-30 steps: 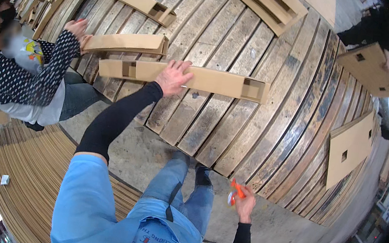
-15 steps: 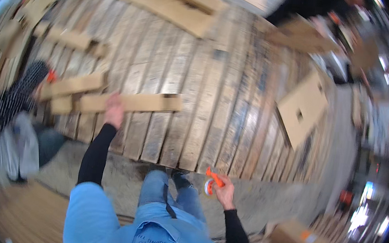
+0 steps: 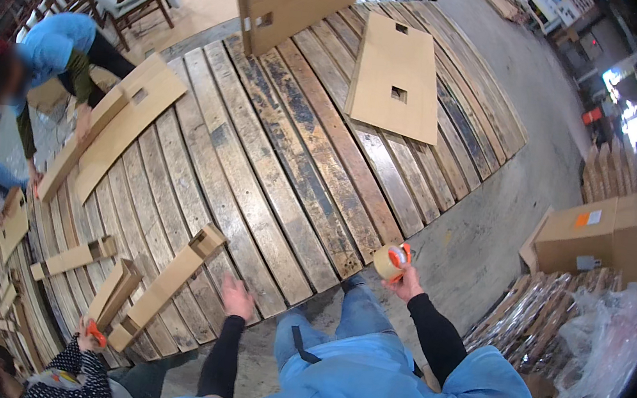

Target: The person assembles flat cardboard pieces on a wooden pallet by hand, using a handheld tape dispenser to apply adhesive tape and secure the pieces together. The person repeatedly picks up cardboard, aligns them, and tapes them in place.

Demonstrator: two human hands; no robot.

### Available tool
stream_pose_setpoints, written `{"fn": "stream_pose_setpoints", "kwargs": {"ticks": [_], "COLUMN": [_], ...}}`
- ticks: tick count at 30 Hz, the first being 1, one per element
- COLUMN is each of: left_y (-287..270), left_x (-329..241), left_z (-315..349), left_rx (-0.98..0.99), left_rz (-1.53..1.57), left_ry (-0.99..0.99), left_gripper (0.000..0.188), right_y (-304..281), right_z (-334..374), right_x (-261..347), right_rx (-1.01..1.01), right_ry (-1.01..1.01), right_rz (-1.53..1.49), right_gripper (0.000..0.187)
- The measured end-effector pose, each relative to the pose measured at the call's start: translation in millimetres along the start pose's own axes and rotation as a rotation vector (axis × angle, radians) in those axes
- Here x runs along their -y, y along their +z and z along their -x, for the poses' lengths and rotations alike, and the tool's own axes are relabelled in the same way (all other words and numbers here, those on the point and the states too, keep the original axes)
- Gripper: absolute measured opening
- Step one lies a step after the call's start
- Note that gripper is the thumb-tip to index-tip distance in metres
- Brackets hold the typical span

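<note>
The tape dispenser — an orange-handled unit carrying a tan roll — is clamped in the right hand, raised above the near edge of the wooden plank platform. The left hand is spread open with fingers apart, holding nothing, hovering over the planks just beside a folded cardboard box lying flat. Farther out, a flat cardboard sheet rests on the platform. At lower left, a co-worker's hand grips an orange tool — type indeterminate.
</note>
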State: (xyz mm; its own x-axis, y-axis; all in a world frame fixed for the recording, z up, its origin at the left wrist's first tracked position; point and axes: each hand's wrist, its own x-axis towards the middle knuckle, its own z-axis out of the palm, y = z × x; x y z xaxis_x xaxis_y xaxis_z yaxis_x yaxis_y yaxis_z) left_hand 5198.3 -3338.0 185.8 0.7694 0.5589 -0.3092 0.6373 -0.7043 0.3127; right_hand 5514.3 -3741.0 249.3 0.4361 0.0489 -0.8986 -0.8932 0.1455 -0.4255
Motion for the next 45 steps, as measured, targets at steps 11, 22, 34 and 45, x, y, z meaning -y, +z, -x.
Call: {"fn": "stream_pose_setpoints", "kwargs": {"ticks": [11, 22, 34, 45], "left_y": [31.9, 29.9, 64.2, 106.3], "left_x": [-234.1, -452.5, -534.4, -528.9], "left_z": [-203.8, -633.5, -582.0, -606.3], "left_rx": [0.145, -0.074, -0.101, -0.197], "left_rz": [0.629, 0.212, 0.106, 0.739], "left_ry": [-0.055, -0.166, -0.222, -0.130], "left_gripper": [0.098, 0.103, 0.107, 0.090], "right_y": [-89.3, -182.3, -143.7, -24.3], "right_z": [-182.8, -332.7, -380.6, -467.6], "right_x": [165.9, 361.7, 427.3, 545.6], "right_rx": [-0.013, -0.200, -0.148, 0.341], "right_ry": [-0.240, -0.436, -0.639, -0.624], "right_rz": [-0.358, -0.325, -0.367, -0.355], "right_gripper": [0.054, 0.049, 0.036, 0.049]}}
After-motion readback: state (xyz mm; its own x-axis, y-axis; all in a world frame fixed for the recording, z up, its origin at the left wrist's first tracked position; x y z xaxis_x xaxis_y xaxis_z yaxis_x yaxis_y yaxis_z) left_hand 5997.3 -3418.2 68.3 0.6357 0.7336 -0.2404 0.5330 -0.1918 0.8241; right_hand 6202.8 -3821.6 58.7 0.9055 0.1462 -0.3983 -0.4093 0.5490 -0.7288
